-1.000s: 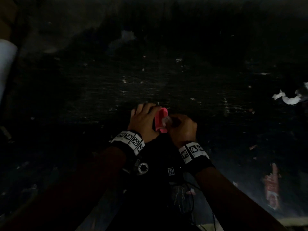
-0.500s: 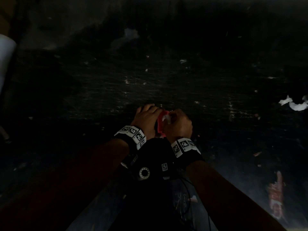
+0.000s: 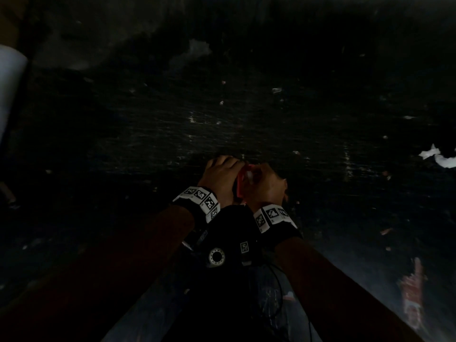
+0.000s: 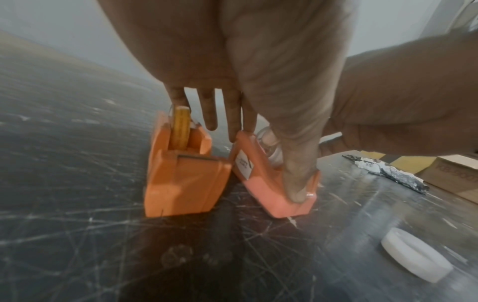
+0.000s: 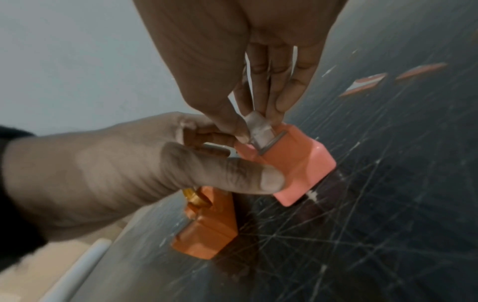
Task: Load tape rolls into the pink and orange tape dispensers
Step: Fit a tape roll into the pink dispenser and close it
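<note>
The pink dispenser stands on the dark scratched table with a clear tape roll in it. My left hand grips it, thumb on the near end and fingers on the far side. My right hand pinches the loose tape end just behind the metal cutter. Touching its left side, the orange dispenser holds a yellowish roll. In the head view only a pink sliver shows between the hands.
A white round disc lies on the table right of the dispensers. Crumpled white paper and a cardboard box sit farther right. Orange strips lie beyond the pink dispenser. Something pale and tube-like stands at the left edge.
Both hands have closed in around the pink dispenser, which now shows less between them. The right hand has shifted left over its top.
</note>
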